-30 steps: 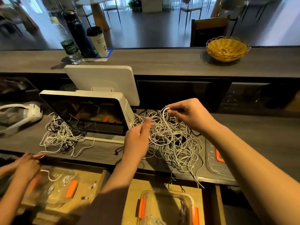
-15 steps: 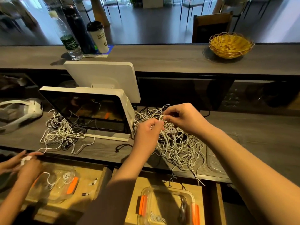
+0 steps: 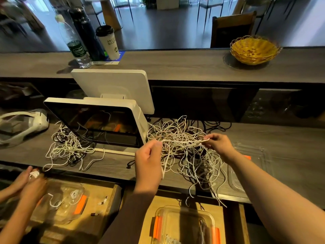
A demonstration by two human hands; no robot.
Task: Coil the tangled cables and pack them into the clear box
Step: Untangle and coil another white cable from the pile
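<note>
The white cable (image 3: 182,142) is running taut and nearly level between the two hands, just above the tangled pile of white and dark cables (image 3: 186,152) that is lying on the grey counter (image 3: 290,138) to the right of the white touchscreen terminal (image 3: 98,124). The left hand (image 3: 149,159) is gripping one stretch of it, fingers curled round with the tail dropping below the fist, while the right hand (image 3: 217,144) is pinching the other end between thumb and fingertips. By the look of it, the cable is light, thin and limp, probably smooth enough to slide through a loose grip, and it is likely snagging on neighbouring loops, so a hold near the free end with steady, gentle drawing is looking wiser than yanking. The clear box (image 3: 184,224) with orange latches is sitting open on the wooden surface below the counter edge, already holding a few cables. Its lid (image 3: 253,166) is lying on the counter at right. Further left, a second tangle (image 3: 70,147) is spreading out, and another person's hands (image 3: 29,184) are working beside a second clear container (image 3: 68,199).
</note>
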